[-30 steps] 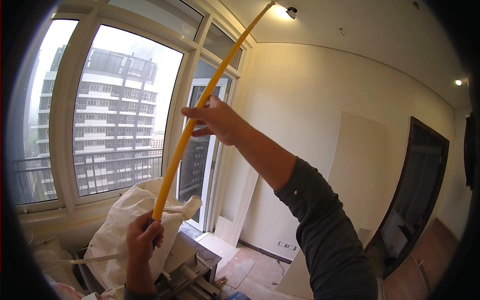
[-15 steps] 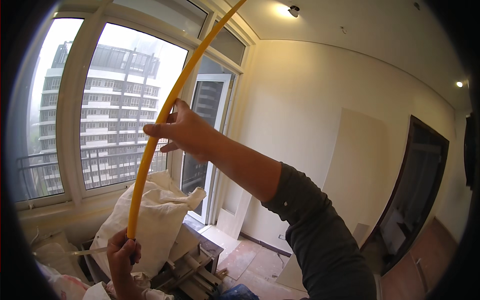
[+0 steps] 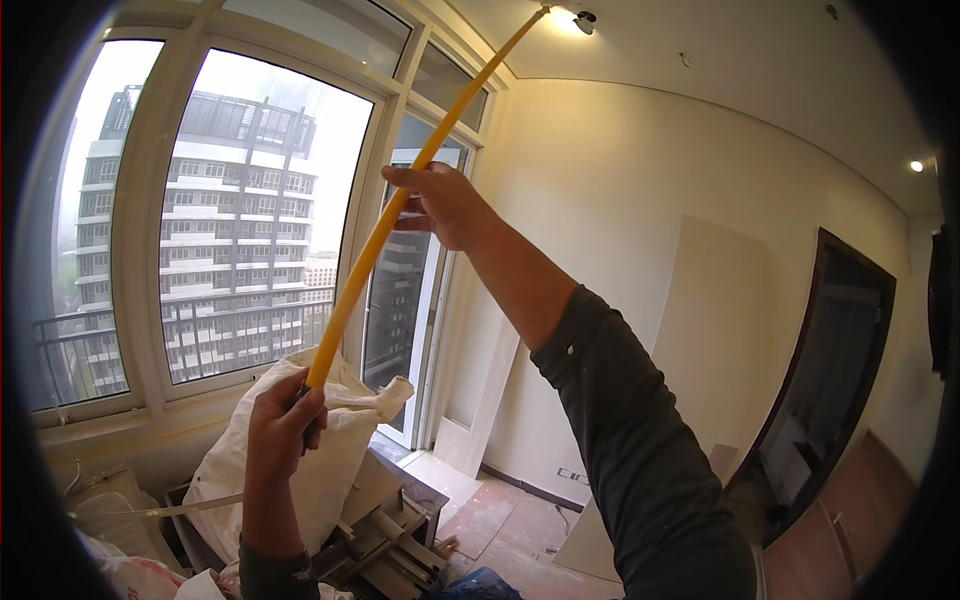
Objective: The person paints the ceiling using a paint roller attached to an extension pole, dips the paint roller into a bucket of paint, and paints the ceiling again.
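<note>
The left grip (image 3: 280,420) clasps the lower end of a long yellow strip (image 3: 362,272) — the right grip (image 3: 442,203) holds it higher up — slanting past a window (image 3: 250,220) toward a ceiling lamp (image 3: 586,23).

Hazy daylight glares through the window (image 3: 255,235), a ceiling lamp (image 3: 585,22) glows warmly, and fisheye edges blacken.

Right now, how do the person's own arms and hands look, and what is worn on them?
The left hand and the right hand look bare. The right sleeve is dark grey and wrinkled, with a small pale spot near its end. Only a short part of the left sleeve, also dark, shows.
</note>
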A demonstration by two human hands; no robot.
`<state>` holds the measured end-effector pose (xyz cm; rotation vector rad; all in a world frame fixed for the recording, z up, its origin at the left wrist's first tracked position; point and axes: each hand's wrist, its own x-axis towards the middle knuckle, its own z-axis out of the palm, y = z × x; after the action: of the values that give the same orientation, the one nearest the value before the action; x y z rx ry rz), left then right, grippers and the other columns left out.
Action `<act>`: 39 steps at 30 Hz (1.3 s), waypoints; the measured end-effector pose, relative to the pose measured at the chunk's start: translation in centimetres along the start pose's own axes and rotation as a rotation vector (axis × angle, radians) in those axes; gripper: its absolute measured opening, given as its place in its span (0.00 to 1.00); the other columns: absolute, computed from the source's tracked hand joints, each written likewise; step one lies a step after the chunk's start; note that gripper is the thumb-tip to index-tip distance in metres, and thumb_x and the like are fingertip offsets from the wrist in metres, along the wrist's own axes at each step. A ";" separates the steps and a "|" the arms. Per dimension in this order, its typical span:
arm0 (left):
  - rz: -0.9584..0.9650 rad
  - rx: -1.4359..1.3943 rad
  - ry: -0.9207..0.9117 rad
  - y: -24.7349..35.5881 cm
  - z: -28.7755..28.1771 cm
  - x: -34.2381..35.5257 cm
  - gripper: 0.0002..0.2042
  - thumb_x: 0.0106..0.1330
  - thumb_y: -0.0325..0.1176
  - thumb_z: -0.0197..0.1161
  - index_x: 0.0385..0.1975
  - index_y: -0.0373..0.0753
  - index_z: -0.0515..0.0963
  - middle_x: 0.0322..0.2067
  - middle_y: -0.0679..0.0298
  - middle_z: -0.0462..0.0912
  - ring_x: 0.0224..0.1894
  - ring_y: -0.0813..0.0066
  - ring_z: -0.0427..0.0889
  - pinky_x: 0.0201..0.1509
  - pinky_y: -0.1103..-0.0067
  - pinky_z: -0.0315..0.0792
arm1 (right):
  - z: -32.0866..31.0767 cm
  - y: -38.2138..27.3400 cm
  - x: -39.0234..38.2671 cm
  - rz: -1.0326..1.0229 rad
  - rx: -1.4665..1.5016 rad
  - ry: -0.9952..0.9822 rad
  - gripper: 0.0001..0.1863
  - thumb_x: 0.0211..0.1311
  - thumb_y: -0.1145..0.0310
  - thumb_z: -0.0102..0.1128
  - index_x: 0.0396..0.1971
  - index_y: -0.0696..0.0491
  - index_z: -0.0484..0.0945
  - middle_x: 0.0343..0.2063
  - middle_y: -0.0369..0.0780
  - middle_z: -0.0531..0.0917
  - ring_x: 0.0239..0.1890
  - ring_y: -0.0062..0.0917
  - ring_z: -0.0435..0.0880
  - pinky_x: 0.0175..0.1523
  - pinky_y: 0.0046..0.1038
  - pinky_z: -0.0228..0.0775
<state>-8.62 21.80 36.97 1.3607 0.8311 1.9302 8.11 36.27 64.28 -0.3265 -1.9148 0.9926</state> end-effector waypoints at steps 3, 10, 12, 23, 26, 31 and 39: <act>0.023 -0.035 -0.039 -0.3 1.3 1.9 0.20 0.72 0.33 0.62 0.60 0.28 0.75 0.21 0.68 0.76 0.15 0.87 0.69 0.19 0.87 0.63 | -1.2 0.0 0.9 0.034 -0.035 0.063 0.28 0.61 0.58 0.73 0.51 0.61 0.71 0.43 0.45 0.77 0.48 0.36 0.83 0.54 0.42 0.84; 0.029 -0.032 -0.005 -2.5 0.2 0.6 0.21 0.72 0.32 0.61 0.60 0.27 0.74 0.22 0.67 0.77 0.16 0.86 0.69 0.19 0.87 0.64 | -0.1 1.4 -0.1 0.011 -0.050 0.023 0.38 0.57 0.56 0.76 0.57 0.61 0.64 0.45 0.46 0.76 0.50 0.36 0.83 0.56 0.43 0.82; 0.055 -0.043 0.036 -3.3 -0.8 -0.8 0.21 0.71 0.31 0.62 0.60 0.26 0.74 0.22 0.66 0.77 0.16 0.86 0.70 0.19 0.87 0.64 | 0.8 1.5 -1.3 -0.001 -0.046 -0.030 0.41 0.56 0.55 0.77 0.58 0.62 0.62 0.45 0.47 0.76 0.50 0.36 0.82 0.56 0.43 0.82; -0.083 0.177 0.102 -8.6 -6.6 -12.3 0.20 0.66 0.32 0.63 0.55 0.27 0.78 0.20 0.68 0.78 0.19 0.84 0.74 0.22 0.86 0.69 | 4.4 2.4 -6.5 0.099 0.141 -0.146 0.36 0.62 0.61 0.72 0.62 0.58 0.61 0.42 0.44 0.80 0.46 0.35 0.86 0.56 0.43 0.80; -0.129 0.244 0.047 -13.3 -8.0 -15.3 0.17 0.66 0.30 0.63 0.52 0.29 0.80 0.22 0.67 0.80 0.20 0.83 0.77 0.25 0.85 0.71 | 2.3 2.1 -8.0 0.108 0.185 -0.076 0.32 0.64 0.61 0.70 0.60 0.57 0.63 0.41 0.44 0.79 0.46 0.36 0.85 0.55 0.44 0.81; -0.287 0.278 -0.041 -18.7 -8.2 -18.1 0.13 0.62 0.30 0.69 0.46 0.35 0.83 0.24 0.67 0.82 0.27 0.78 0.80 0.35 0.78 0.74 | -4.4 0.6 -11.3 0.043 0.186 0.059 0.24 0.68 0.61 0.66 0.54 0.55 0.65 0.40 0.44 0.79 0.46 0.39 0.85 0.53 0.44 0.81; -0.473 0.801 -0.334 -24.7 -6.1 -18.5 0.14 0.67 0.41 0.68 0.38 0.34 0.81 0.26 0.56 0.83 0.28 0.66 0.80 0.33 0.67 0.74 | -20.9 -3.7 -23.2 -0.242 0.163 0.661 0.24 0.66 0.65 0.66 0.53 0.55 0.62 0.42 0.45 0.73 0.45 0.44 0.83 0.49 0.48 0.83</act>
<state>-6.15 21.32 5.62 1.6520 1.6656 0.9842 38.48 31.00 58.08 -0.2751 -1.2329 0.7496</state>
